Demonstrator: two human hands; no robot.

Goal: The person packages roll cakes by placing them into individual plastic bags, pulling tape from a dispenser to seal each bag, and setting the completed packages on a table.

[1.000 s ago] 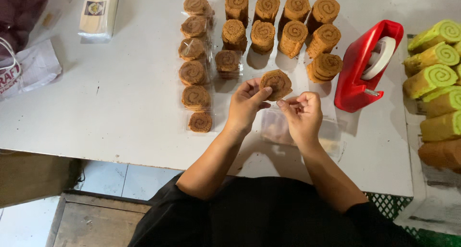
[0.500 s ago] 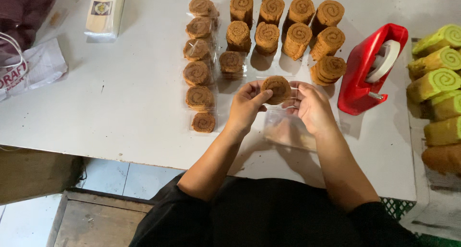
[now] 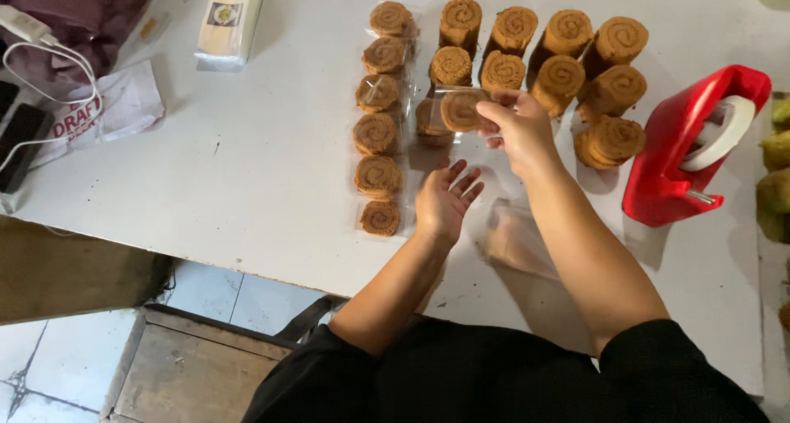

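Fingers of our right hand (image 3: 517,127) pinch one wrapped brown roll-cake slice (image 3: 462,110) by its right edge, thumb below and fingertips above, so the grasp is closed on the slice and its clear film. We hold the slice just above the white table (image 3: 247,176). Its flat spiral face points up toward the camera; the short axis of the disc therefore runs roughly vertical, and the loose film extends leftward from the grip. Whether the wrapper end is sealed cannot be told.

Our left hand (image 3: 444,202) sits just below and to the left of the grip, palm up, fingers spread and slack, holding nothing.

Directly left of the held slice lies a column of wrapped slices (image 3: 377,135), laid flat, spirals up. Beyond the grip, away from us, stand unwrapped brown roll pieces (image 3: 559,69) in two rows, tilted with spiral ends up. To the right of the grip stands a red tape dispenser (image 3: 683,155) with its white roll. Near the right forearm, toward us, lies a stack of clear bags (image 3: 514,240).
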